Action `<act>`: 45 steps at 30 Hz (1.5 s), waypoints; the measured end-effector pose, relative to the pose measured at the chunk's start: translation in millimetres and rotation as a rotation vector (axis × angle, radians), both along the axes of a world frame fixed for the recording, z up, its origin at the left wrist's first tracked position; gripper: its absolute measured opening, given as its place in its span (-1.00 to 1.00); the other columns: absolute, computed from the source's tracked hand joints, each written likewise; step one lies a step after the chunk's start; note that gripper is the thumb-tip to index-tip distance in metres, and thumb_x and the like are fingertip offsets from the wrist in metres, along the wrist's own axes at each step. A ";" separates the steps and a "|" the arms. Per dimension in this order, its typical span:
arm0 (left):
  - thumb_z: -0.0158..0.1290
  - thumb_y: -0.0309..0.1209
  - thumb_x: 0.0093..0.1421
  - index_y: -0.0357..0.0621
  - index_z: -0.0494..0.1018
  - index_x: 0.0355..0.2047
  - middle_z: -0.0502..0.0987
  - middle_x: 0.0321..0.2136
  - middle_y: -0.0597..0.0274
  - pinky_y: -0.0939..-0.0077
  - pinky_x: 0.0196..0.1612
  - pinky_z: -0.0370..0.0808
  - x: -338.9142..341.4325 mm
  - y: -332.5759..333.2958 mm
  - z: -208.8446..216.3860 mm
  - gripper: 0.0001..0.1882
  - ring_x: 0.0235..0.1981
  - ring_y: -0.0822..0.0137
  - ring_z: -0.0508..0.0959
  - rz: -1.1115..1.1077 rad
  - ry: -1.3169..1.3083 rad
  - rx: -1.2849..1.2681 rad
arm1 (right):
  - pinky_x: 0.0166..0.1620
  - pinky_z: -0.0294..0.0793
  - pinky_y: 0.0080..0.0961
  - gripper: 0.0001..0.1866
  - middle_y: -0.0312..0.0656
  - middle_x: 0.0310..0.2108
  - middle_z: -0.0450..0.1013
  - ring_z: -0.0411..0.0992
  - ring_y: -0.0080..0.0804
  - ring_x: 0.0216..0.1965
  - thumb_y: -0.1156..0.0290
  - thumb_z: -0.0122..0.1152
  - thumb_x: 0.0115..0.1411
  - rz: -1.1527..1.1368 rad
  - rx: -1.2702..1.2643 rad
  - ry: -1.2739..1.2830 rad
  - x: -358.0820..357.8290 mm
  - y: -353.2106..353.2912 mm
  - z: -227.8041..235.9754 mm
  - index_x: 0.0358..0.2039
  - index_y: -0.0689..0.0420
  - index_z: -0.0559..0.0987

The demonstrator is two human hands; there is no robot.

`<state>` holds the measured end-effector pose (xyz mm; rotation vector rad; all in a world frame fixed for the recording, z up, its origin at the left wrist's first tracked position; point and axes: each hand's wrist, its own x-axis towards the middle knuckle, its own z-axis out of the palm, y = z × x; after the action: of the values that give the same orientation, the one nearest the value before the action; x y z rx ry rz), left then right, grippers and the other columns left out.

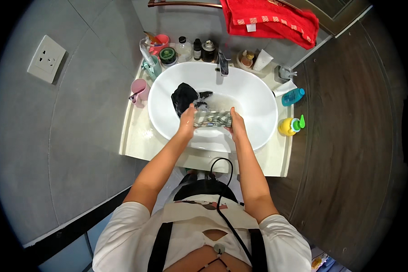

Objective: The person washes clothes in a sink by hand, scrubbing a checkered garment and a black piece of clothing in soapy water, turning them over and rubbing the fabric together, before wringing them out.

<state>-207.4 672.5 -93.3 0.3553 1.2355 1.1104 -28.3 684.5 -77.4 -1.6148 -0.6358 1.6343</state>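
Observation:
Between my two hands, over the front part of the white oval washbasin [263, 115], is a shiny rectangular thing with a grey-green mottled pattern [213, 119]; its exact kind I cannot make out. My left hand [187, 120] grips its left end, and my right hand [236, 123] has hold of the right end. Black cloth [183, 97] lies bunched in the left of the basin, partly in cloudy, foamy water [222, 102]. A dark metal tap [222, 63] stands at the basin's back rim.
A pink mug [140, 89], a teal cup [152, 69], a dark green jar [167, 55] and several bottles line the counter's left and back. On the right stand a blue bottle [293, 97] and a yellow pump bottle [289, 126]. A red towel [272, 20] hangs above; a black cable [218, 204] crosses my front.

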 end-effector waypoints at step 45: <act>-0.31 -0.73 -0.06 -0.10 0.19 -0.03 0.30 -0.10 0.10 0.16 0.02 0.28 11.6 -12.8 26.5 -0.47 -0.07 0.12 0.34 0.139 -0.671 0.108 | -0.28 0.44 -0.50 -0.65 -0.29 -0.38 0.32 0.34 -0.51 -0.28 0.30 0.05 0.08 0.157 0.021 0.119 -30.4 -38.6 15.6 -0.10 0.04 0.32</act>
<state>-195.7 659.8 -66.8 -0.0348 0.6124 1.2790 -58.7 645.8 -61.8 -1.4711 -0.7302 1.8162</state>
